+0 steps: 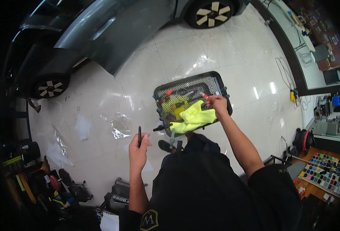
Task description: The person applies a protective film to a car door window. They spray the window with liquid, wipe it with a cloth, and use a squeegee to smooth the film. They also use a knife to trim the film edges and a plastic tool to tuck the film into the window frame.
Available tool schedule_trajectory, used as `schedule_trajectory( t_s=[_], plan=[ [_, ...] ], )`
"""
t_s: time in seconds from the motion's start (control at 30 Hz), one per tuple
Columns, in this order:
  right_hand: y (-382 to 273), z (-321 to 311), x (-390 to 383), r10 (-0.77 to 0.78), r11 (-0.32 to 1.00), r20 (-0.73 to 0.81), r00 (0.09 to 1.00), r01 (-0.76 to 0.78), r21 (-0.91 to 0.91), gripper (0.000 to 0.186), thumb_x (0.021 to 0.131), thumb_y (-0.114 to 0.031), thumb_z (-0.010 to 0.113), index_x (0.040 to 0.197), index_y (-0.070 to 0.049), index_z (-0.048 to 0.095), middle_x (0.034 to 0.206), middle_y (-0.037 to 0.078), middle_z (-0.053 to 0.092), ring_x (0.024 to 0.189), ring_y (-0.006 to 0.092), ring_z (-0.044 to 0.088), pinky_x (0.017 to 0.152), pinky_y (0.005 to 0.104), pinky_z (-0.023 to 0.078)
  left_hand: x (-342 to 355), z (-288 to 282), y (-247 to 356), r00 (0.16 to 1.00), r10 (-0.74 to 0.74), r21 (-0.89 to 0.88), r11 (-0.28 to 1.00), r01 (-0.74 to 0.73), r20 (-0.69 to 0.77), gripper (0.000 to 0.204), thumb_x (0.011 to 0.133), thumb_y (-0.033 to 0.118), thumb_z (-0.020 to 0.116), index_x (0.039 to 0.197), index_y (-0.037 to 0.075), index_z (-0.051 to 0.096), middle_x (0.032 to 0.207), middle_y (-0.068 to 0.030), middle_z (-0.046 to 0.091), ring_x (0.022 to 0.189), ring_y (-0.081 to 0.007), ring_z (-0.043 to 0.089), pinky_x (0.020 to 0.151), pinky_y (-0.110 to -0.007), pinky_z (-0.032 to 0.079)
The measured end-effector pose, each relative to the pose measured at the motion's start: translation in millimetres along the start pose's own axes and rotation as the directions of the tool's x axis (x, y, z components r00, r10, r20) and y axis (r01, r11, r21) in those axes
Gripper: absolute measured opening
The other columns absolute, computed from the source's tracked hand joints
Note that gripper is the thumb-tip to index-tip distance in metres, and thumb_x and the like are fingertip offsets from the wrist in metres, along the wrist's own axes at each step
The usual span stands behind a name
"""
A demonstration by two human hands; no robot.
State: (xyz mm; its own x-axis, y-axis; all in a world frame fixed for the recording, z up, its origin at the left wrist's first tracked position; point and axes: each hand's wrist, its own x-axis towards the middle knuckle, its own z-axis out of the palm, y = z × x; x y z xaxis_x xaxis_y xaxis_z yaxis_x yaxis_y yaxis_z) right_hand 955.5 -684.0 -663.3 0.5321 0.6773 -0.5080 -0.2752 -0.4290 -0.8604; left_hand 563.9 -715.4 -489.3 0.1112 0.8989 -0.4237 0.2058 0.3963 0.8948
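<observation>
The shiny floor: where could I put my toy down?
Bare tiles show between the mesh tray and the yellow thing with cables at right, and between tray and grey car door. The tray is crowded with yellow cloth and tools; leftward, film and paper lie about.

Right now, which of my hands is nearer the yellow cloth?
Right. Your right hand is close by the right end of the yellow cloth, contact unclear; your left hand, holding a thin dark object, is apart, off to the left.

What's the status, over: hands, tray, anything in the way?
Left hand: holding thin dark object. Right hand: at red-white item over mesh tray, grip unclear. Yellow cloth covers part.
</observation>
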Motion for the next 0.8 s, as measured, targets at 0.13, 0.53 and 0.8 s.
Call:
schedule_trajectory(
  t_s=[0.13, 0.53, 0.8],
  plan=[
    [26, -30, 45, 0.138, 0.982, -0.082, 0.987, -0.125, 0.141, 0.007, 0.093, -0.004, 0.058, 0.097, 0.001, 0.062, 0.081, 0.010, 0.069, 0.067, 0.0207, 0.067, 0.060, 0.0325, 0.056, 9, 17, 5, 0.996, -0.094, 0.036, 0.995, 0.094, 0.010, 0.019, 0.100, 0.019, 0.058, 0.106, 0.002, 0.065, 0.074, 0.0045, 0.057, 0.060, -0.0012, 0.037, 0.054, -0.020, 0.028],
    [50, -22, 56, -0.006, 0.304, 0.182, 0.983, 0.175, -0.936, 0.025, 0.077, -0.027, 0.079, 0.089, -0.005, 0.073, 0.085, 0.018, 0.072, 0.085, 0.0369, 0.070, 0.078, 0.0449, 0.054, 45, 90, 24, 0.987, -0.129, 0.038, 0.991, 0.126, 0.098, 0.017, 0.100, 0.017, 0.058, 0.110, 0.004, 0.065, 0.075, 0.0048, 0.058, 0.057, 0.0005, 0.036, 0.050, -0.018, 0.026],
    [56, -26, 64, -0.017, 0.348, 0.251, 0.968, 0.241, -0.906, 0.024, 0.077, -0.023, 0.076, 0.088, -0.002, 0.073, 0.087, 0.022, 0.071, 0.084, 0.0388, 0.069, 0.077, 0.0462, 0.055, 56, 114, 31, 0.966, -0.198, 0.079, 0.979, 0.187, 0.164, 0.018, 0.100, 0.017, 0.059, 0.108, 0.001, 0.063, 0.079, 0.0009, 0.059, 0.074, -0.0060, 0.053, 0.068, -0.023, 0.043]
  ],
)
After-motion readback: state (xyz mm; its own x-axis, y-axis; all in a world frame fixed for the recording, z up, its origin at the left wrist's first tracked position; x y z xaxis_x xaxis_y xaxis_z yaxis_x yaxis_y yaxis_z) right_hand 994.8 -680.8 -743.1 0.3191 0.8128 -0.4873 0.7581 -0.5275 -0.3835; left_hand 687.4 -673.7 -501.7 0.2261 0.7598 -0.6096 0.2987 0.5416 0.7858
